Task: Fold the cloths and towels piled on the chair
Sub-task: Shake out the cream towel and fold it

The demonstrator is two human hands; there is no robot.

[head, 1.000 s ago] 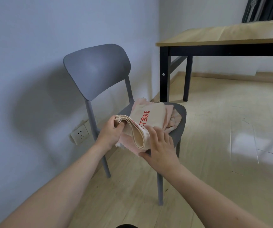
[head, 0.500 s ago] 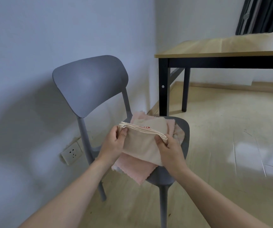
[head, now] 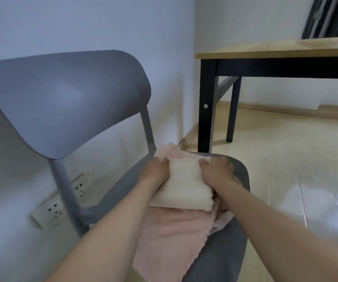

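- A white wall socket (head: 62, 202) sits low on the wall at the far left, behind the chair's leg.
- The grey chair (head: 66, 102) stands against the wall, its curved back filling the upper left and its seat reaching out under the cloths.
- A pink towel (head: 172, 237) lies spread over the seat; its near end hangs past the front edge, and a strip of it shows beyond the hands at the back.
- The left hand (head: 156, 171) rests on the left side of a folded cream cloth (head: 182, 184). Its fingers curl round that edge and grip it, thumb on top near the far corner.
- The folded cream cloth lies on top of the pink towel, about the middle of the seat, between the two hands. It is a thick, compact bundle with its layered edge facing the right front.
- The right hand (head: 218, 171) holds the right side of the cream cloth, fingers bent over and down past its edge, thumb pressing the top by the far corner.
- To the right, a table with a pale wooden surface (head: 276, 48) and black legs stands well apart from the chair.
- A dark curtain (head: 331, 15) hangs in the top right corner.
- Pale, glossy floor (head: 286, 180) fills the lower right.
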